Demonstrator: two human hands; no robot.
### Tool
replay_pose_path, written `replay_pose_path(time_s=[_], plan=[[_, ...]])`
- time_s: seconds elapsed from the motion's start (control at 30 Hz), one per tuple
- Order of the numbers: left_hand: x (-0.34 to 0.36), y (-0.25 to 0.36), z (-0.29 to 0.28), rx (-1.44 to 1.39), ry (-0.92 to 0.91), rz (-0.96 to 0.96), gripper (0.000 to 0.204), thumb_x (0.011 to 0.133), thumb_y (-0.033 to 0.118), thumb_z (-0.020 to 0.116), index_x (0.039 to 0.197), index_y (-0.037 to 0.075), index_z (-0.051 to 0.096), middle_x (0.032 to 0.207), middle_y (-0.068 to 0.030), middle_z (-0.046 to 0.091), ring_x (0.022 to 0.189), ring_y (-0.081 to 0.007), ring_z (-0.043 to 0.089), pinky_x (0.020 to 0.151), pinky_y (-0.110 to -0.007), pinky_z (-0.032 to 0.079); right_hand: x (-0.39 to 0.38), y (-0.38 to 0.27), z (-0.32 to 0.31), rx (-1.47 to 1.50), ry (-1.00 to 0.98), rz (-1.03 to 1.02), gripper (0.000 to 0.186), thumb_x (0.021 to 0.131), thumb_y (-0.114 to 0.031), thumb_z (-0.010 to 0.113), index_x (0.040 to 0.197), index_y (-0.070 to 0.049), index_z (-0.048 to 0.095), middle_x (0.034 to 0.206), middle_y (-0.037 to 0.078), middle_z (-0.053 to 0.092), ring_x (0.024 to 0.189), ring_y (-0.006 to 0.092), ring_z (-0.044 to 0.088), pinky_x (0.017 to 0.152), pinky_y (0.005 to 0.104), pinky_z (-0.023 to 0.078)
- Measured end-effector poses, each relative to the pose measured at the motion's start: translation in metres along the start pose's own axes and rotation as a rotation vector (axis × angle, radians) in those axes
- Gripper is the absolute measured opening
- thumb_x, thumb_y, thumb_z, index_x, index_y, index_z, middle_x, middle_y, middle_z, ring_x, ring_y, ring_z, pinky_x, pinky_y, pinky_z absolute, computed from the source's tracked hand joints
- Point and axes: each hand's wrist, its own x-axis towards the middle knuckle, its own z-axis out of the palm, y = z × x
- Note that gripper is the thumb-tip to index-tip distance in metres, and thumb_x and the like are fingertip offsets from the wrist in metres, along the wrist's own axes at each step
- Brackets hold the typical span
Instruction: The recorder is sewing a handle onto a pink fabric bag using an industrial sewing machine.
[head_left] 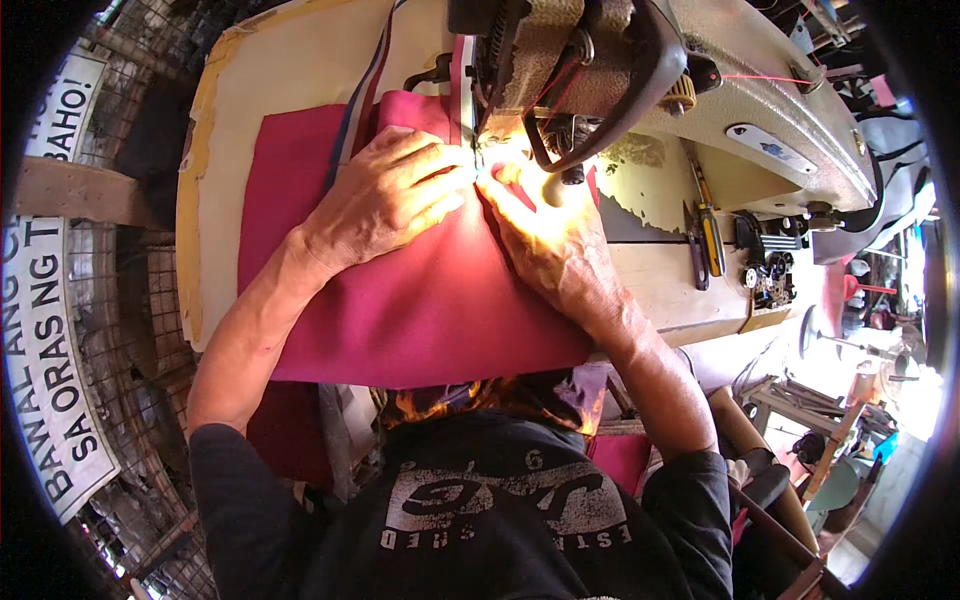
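Note:
A large crimson fabric piece (pixel 400 320) lies under the needle area of a sewing machine (pixel 560 60). My left hand (pixel 385 190) rests on it left of the needle, its fingers stretched toward the seam and lying on the cloth. Right of the needle, my right hand (pixel 555 240) holds the cloth's edge near the presser foot, thumb and fingers closed on a fold. Lamp glare washes out those fingertips. A blue, white and red striped tape (pixel 365 85) runs from the far edge down beside the fabric, passing behind my left hand.
A yellow-handled screwdriver (pixel 711 240) and a small dark clipper-like tool (pixel 697 250) lie on the table, right of my right hand. Farther right sits a bobbin-winder-like metal part (pixel 770 275). A wire mesh wall with white signs (pixel 60 370) stands at the left.

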Motion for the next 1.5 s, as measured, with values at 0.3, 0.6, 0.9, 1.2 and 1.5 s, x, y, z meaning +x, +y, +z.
replay_pose_path(time_s=[0.3, 0.6, 0.9, 1.2, 1.5], plan=[[0.004, -0.001, -0.003, -0.059, -0.030, 0.032, 0.025, 0.086, 0.013, 0.071, 0.107, 0.001, 0.069, 0.106, -0.0091, 0.069, 0.107, -0.0255, 0.062, 0.100, -0.040, 0.049, 0.004, -0.001, -0.006, 0.003, -0.017, 0.014, 0.033, 0.082, -0.005, 0.065, 0.116, -0.005, 0.067, 0.119, 0.011, 0.064, 0.108, 0.0336, 0.061, 0.092, 0.0496, 0.047], [0.006, -0.009, -0.001, -0.064, -0.056, -0.018, 0.023, 0.085, 0.013, 0.072, 0.106, 0.001, 0.069, 0.105, -0.0101, 0.069, 0.107, -0.0267, 0.063, 0.101, -0.041, 0.049, -0.045, 0.010, -0.121, 0.090, -0.167, 0.205, 0.042, 0.077, -0.010, 0.078, 0.118, -0.010, 0.071, 0.111, 0.011, 0.067, 0.106, 0.0337, 0.063, 0.094, 0.0440, 0.051], [0.011, -0.011, 0.002, -0.076, 0.042, 0.016, 0.016, 0.081, 0.006, 0.074, 0.096, 0.003, 0.069, 0.102, -0.0099, 0.068, 0.100, -0.0277, 0.066, 0.093, -0.040, 0.054, -0.037, 0.280, -0.356, -0.699, 0.212, 0.394, 0.043, 0.104, -0.031, 0.050, 0.138, -0.005, 0.059, 0.139, 0.016, 0.060, 0.127, 0.0288, 0.059, 0.109, 0.0359, 0.042], [0.013, -0.009, 0.001, -0.037, 0.011, 0.016, 0.019, 0.085, 0.010, 0.071, 0.101, 0.001, 0.069, 0.104, -0.0101, 0.067, 0.100, -0.0269, 0.065, 0.093, -0.038, 0.052, -0.052, 0.413, -0.361, -0.593, -0.035, 0.614, 0.037, 0.101, -0.030, 0.049, 0.122, -0.004, 0.066, 0.121, 0.024, 0.066, 0.111, 0.0391, 0.064, 0.098, 0.0418, 0.049], [0.012, -0.013, 0.004, -0.102, 0.041, -0.015, 0.018, 0.082, 0.006, 0.073, 0.099, 0.003, 0.070, 0.103, -0.0108, 0.069, 0.100, -0.0271, 0.065, 0.095, -0.040, 0.051, -0.048, 0.399, -0.362, -0.901, -0.153, 0.312, 0.046, 0.105, -0.040, 0.043, 0.125, -0.004, 0.064, 0.111, 0.019, 0.072, 0.100, 0.0342, 0.068, 0.090, 0.0385, 0.049]])
